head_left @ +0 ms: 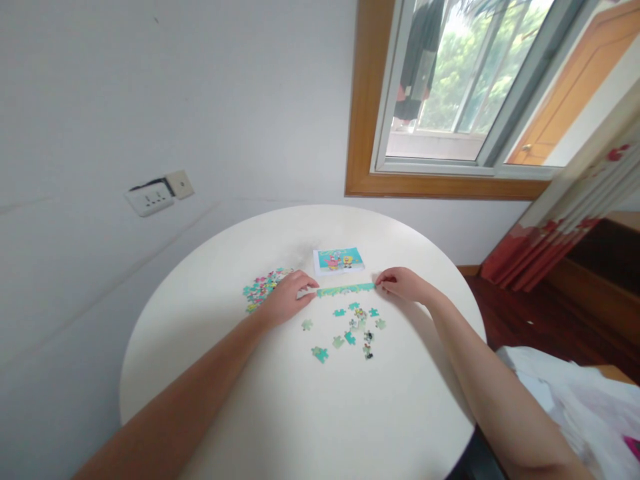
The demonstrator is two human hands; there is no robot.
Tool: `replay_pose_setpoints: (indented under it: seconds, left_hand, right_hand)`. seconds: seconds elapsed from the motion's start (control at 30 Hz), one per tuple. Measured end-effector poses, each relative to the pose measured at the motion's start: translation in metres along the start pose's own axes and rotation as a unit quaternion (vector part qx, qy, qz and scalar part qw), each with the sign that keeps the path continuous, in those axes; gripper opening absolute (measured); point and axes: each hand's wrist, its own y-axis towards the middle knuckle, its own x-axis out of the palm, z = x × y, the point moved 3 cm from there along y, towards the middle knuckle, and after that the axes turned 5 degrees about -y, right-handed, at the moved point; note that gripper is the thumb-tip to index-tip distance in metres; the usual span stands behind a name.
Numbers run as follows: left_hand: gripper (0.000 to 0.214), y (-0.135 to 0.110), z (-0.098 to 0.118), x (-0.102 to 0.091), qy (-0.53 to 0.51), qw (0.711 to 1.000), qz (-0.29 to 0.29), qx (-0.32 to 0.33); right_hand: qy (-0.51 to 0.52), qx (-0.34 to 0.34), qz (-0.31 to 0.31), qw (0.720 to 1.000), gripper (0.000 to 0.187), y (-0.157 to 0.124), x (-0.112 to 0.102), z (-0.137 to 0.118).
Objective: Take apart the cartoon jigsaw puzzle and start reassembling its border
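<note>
A narrow strip of joined jigsaw puzzle pieces [346,289], teal along its top edge, lies flat across the white table. My left hand [289,298] has thumb and fingertips at the strip's left end. At the opposite end, my right hand [406,285] pinches with curled fingers, partly hiding the tip. Just behind the strip rests a picture card [340,261] with a pink and a yellow cartoon figure. Several loose puzzle pieces [350,338] are scattered in front of it. A pile of mixed pieces [261,291] lies beyond my left hand, partly covered by it.
The round white table [280,413] stands against a wall with a socket [150,197]. A wood-framed window [365,120] is behind it on the right, beside a red and cream curtain [555,227]. White plastic bags [560,393] lie right of the table.
</note>
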Motion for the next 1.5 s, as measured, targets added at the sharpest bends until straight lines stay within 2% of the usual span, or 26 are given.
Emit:
replay_pose_setpoints:
  seconds: [0.27,0.43,0.53,0.7,0.8,0.9,1.2,1.33,1.5]
  left_hand:
    - [0.023,-0.002,0.001,-0.001,0.028,1.000,0.001,0.011]
    - [0.030,-0.003,0.023,0.002,0.116,0.992,0.016,0.052]
    - [0.035,-0.004,0.045,0.007,0.150,0.984,-0.025,0.089]
    - [0.046,-0.013,0.079,0.021,0.114,0.969,-0.154,0.159]
    - [0.050,-0.019,0.091,0.028,0.082,0.961,-0.210,0.162]
    - [0.051,-0.023,0.099,0.032,0.054,0.957,-0.237,0.157]
    - [0.045,-0.028,0.125,0.025,0.026,0.945,-0.276,0.174]
    - [0.038,-0.030,0.130,0.025,0.017,0.945,-0.266,0.188]
    - [0.029,-0.026,0.123,0.030,0.001,0.948,-0.232,0.220]
  right_hand:
    - [-0.009,-0.001,0.002,1.000,0.027,0.000,0.001,0.000]
    - [-0.010,-0.001,0.003,1.000,0.028,0.001,0.001,0.001]
    - [-0.018,-0.002,0.000,1.000,0.029,0.000,0.001,0.001]
    - [-0.038,-0.009,0.002,0.999,0.030,0.000,0.000,-0.001]
    - [-0.043,-0.022,0.001,0.999,0.031,0.000,0.000,-0.002]
    - [-0.045,-0.027,0.004,0.999,0.030,0.000,0.000,-0.001]
    - [-0.052,-0.042,-0.001,0.998,0.031,-0.001,0.000,-0.004]
    - [-0.047,-0.046,-0.004,0.998,0.032,-0.001,0.001,-0.002]
    - [-0.043,-0.043,-0.005,0.998,0.031,-0.002,0.001,0.001]
